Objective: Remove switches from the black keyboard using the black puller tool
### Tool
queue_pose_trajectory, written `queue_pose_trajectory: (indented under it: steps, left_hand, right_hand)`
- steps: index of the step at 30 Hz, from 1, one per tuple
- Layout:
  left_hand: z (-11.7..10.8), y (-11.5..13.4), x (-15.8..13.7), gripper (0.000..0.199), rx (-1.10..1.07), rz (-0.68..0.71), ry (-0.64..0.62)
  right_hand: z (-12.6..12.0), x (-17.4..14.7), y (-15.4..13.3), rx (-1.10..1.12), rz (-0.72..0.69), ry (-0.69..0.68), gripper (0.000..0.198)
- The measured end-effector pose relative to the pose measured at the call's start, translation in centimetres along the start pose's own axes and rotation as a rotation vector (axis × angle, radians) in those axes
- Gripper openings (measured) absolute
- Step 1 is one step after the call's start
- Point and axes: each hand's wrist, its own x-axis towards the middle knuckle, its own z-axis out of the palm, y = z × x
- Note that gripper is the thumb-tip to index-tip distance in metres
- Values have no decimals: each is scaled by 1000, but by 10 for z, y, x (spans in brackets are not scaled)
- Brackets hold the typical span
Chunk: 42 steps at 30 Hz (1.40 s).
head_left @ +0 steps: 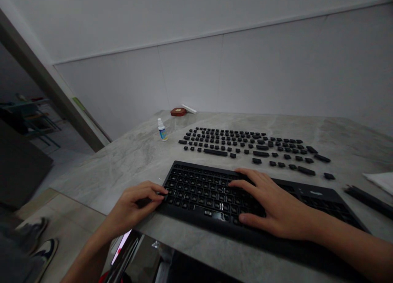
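Note:
A black keyboard [184,219] lies flat on the table with its keycaps off, its switch sockets showing. My left hand [139,203] is at the keyboard's left edge, thumb and fingers drawn together on it; whether something tiny sits between the tips is hidden. Across the middle of the board rests my right hand [270,205], fingers spread, palm down, covering part of the keys. Behind the keyboard the loose black keycaps are laid out in rows, with a long space bar keycap [215,152] in front.
A small white spray bottle [162,130] stands at the back left. Against the wall are a reddish-brown case [178,112] and a white strip [189,109]. Dark pens or sticks [370,200] and white tissue [380,180] lie at right. A person's shoes [46,252] show at lower left.

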Motion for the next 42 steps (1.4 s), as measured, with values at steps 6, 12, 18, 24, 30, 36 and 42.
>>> queue_pose_trajectory:
  steps: [6,12,18,24,30,36,42]
  left_hand:
    - [2,0,-1,13,12,8,12]
    - [2,-4,-4,12,54,18,18]
    - [0,3,-2,13,66,51,23]
    - [1,-6,-6,11,-10,-84,48]
    - [0,-13,-9,14,-158,-257,26]
    - [-2,-5,-2,10,-74,-110,14]
    - [-1,0,-2,11,19,-10,26]
  right_hand:
    - [-1,1,0,-10,5,-17,66]
    - [-1,0,0,12,-7,3,66]
    - [-1,1,0,4,-4,3,65]
    - [0,-1,0,-22,-12,-9,64]
    - [-1,0,0,-33,-11,-5,63]
    - [-1,0,0,-24,-11,0,62]
    - [1,0,1,-29,-19,10,61]
